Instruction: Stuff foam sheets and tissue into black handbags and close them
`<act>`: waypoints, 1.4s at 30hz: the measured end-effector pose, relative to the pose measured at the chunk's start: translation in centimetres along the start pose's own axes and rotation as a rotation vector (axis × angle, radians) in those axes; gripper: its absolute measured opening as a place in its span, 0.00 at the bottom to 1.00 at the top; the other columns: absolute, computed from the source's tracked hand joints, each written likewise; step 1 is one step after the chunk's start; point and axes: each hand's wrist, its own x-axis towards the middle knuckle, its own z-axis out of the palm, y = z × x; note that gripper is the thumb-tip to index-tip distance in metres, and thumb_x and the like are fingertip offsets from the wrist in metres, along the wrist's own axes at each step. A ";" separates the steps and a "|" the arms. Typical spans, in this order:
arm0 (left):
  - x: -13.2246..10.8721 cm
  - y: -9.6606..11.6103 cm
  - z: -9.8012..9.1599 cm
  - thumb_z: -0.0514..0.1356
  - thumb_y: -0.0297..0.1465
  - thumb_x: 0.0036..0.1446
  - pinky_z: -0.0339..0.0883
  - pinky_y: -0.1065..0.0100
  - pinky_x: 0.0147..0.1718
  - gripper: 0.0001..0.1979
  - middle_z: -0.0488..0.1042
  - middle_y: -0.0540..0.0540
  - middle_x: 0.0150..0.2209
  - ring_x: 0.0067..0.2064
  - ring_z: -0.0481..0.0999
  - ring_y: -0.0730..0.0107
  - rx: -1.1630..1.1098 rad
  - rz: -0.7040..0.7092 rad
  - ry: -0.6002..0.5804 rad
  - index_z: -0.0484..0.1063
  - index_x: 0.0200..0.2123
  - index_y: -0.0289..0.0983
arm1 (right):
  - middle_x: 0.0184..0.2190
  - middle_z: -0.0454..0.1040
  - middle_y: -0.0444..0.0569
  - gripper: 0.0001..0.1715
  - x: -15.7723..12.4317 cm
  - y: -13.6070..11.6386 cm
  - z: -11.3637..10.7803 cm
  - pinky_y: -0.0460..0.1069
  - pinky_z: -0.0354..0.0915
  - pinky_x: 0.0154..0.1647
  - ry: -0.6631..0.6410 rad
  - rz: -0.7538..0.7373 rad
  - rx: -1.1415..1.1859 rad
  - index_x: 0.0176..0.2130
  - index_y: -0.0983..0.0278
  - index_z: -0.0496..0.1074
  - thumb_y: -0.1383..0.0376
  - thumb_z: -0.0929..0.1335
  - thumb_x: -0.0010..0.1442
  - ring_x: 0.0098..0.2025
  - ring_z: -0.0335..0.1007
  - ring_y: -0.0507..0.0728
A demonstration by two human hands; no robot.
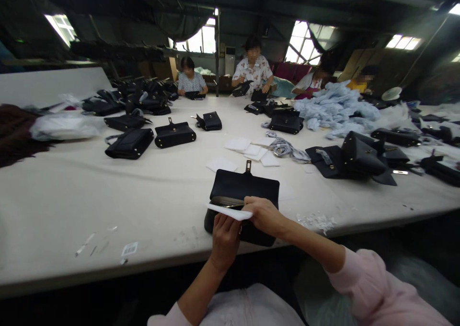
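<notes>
A black handbag (pixel 244 190) with a gold clasp lies at the near edge of the big white table (pixel 108 192), its flap thrown back. My left hand (pixel 224 239) is closed on the bag's near side. My right hand (pixel 264 215) is closed on a white paper piece (pixel 230 212), held flat at the bag's opening. Several more white paper pieces (pixel 247 149) lie on the table just beyond the bag.
Finished black bags (pixel 151 136) sit at the left and back. A pile of pale blue wrapping (pixel 334 108) and more black bags (pixel 359 158) fill the right side. Several other people work at the far edge. Small paper scraps (pixel 316 220) and a label (pixel 129 249) lie near the front edge.
</notes>
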 end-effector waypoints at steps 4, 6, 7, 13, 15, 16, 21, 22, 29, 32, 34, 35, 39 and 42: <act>0.3 -0.2 0.0 0.54 0.23 0.61 0.64 0.61 0.41 0.09 0.75 0.44 0.33 0.38 0.73 0.64 -0.013 -0.030 -0.085 0.73 0.34 0.37 | 0.33 0.69 0.47 0.13 0.5 0.8 0.8 0.46 0.53 0.27 -0.040 0.048 -0.068 0.25 0.64 0.71 0.77 0.64 0.55 0.36 0.64 0.54; 0.5 -0.3 -0.1 0.54 0.23 0.61 0.63 0.61 0.40 0.09 0.74 0.44 0.32 0.38 0.72 0.64 -0.012 -0.048 -0.095 0.72 0.33 0.37 | 0.35 0.69 0.50 0.12 0.2 1.1 0.3 0.47 0.52 0.26 -0.057 0.101 -0.174 0.24 0.64 0.71 0.77 0.65 0.53 0.38 0.64 0.56; 0.7 -0.5 -0.2 0.54 0.24 0.61 0.63 0.61 0.39 0.09 0.74 0.44 0.32 0.37 0.72 0.64 -0.014 -0.053 -0.100 0.72 0.32 0.37 | 0.36 0.68 0.52 0.11 0.0 1.3 -0.3 0.47 0.53 0.26 -0.081 0.115 -0.203 0.24 0.64 0.71 0.77 0.66 0.52 0.38 0.64 0.57; 1.2 -1.1 -0.3 0.54 0.24 0.62 0.63 0.62 0.40 0.08 0.73 0.45 0.33 0.38 0.71 0.64 -0.076 -0.026 -0.196 0.71 0.32 0.36 | 0.44 0.69 0.49 0.15 -0.4 1.7 -4.5 0.46 0.64 0.44 -0.106 -0.054 0.156 0.45 0.60 0.74 0.69 0.72 0.56 0.44 0.68 0.55; 1.1 -1.1 -0.4 0.54 0.23 0.62 0.63 0.62 0.40 0.08 0.73 0.45 0.33 0.38 0.71 0.64 -0.074 -0.009 -0.191 0.71 0.34 0.36 | 0.47 0.70 0.48 0.26 0.2 1.0 -4.4 0.46 0.63 0.48 0.012 -0.086 0.313 0.56 0.58 0.67 0.65 0.71 0.59 0.46 0.68 0.55; 1.0 -1.2 -0.4 0.54 0.22 0.62 0.63 0.62 0.40 0.07 0.73 0.45 0.33 0.38 0.71 0.64 -0.068 0.002 -0.187 0.71 0.34 0.36 | 0.48 0.70 0.48 0.29 0.5 0.6 -3.9 0.46 0.63 0.48 0.081 -0.079 0.344 0.60 0.57 0.64 0.64 0.69 0.61 0.46 0.68 0.55; 0.7 -1.8 -1.2 0.55 0.24 0.62 0.62 0.62 0.40 0.04 0.72 0.45 0.32 0.37 0.70 0.65 -0.025 0.013 -0.188 0.70 0.37 0.35 | 0.37 0.73 0.48 0.23 0.7 -1.4 0.0 0.47 0.61 0.39 0.173 -0.167 0.096 0.58 0.59 0.66 0.71 0.61 0.66 0.36 0.66 0.54; 0.7 -1.9 -1.4 0.56 0.25 0.62 0.62 0.62 0.40 0.03 0.72 0.46 0.31 0.37 0.70 0.65 -0.020 0.011 -0.194 0.70 0.37 0.35 | 0.35 0.72 0.48 0.22 0.4 -1.5 0.4 0.47 0.59 0.37 0.146 -0.181 0.053 0.56 0.59 0.68 0.73 0.60 0.65 0.34 0.65 0.54; 0.8 -2.5 -1.3 0.56 0.24 0.61 0.63 0.62 0.41 0.05 0.72 0.47 0.32 0.38 0.71 0.66 -0.088 -0.001 -0.200 0.68 0.33 0.36 | 0.34 0.75 0.45 0.21 -0.4 -0.5 -2.7 0.45 0.55 0.31 -0.181 -0.055 -0.095 0.43 0.54 0.77 0.74 0.65 0.55 0.36 0.71 0.54; 0.6 -2.6 -1.1 0.56 0.23 0.61 0.64 0.62 0.40 0.05 0.71 0.47 0.32 0.38 0.70 0.66 -0.111 -0.010 -0.196 0.68 0.33 0.36 | 0.36 0.77 0.46 0.26 1.1 -0.4 -4.0 0.46 0.58 0.32 -0.334 -0.079 -0.172 0.46 0.50 0.76 0.73 0.67 0.51 0.41 0.73 0.58; 0.2 -2.7 -1.0 0.57 0.23 0.60 0.65 0.62 0.40 0.05 0.71 0.46 0.32 0.39 0.70 0.66 -0.132 -0.003 -0.186 0.68 0.33 0.36 | 0.37 0.78 0.47 0.25 2.4 -0.9 -3.8 0.46 0.60 0.33 -0.365 -0.106 -0.200 0.47 0.51 0.76 0.73 0.67 0.52 0.41 0.74 0.59; 0.0 -2.7 -1.1 0.57 0.22 0.60 0.65 0.62 0.41 0.05 0.71 0.46 0.33 0.39 0.70 0.65 -0.142 0.002 -0.175 0.68 0.33 0.36 | 0.37 0.78 0.48 0.22 3.1 -1.3 -3.5 0.47 0.61 0.33 -0.364 -0.114 -0.209 0.46 0.53 0.76 0.72 0.67 0.54 0.40 0.75 0.60; -0.8 -2.6 -1.2 0.57 0.19 0.58 0.68 0.61 0.44 0.07 0.73 0.43 0.36 0.43 0.71 0.63 -0.148 0.012 -0.114 0.68 0.35 0.36 | 0.34 0.78 0.54 0.07 5.0 -3.2 -0.8 0.48 0.64 0.31 -0.312 -0.079 -0.226 0.36 0.65 0.77 0.67 0.68 0.57 0.37 0.76 0.62; -0.8 -2.6 -1.0 0.56 0.18 0.58 0.69 0.60 0.45 0.08 0.73 0.43 0.36 0.44 0.72 0.62 -0.139 0.033 -0.064 0.69 0.35 0.36 | 0.34 0.78 0.57 0.09 6.0 -3.9 0.9 0.48 0.65 0.33 -0.248 -0.008 -0.219 0.35 0.68 0.77 0.71 0.66 0.59 0.38 0.76 0.60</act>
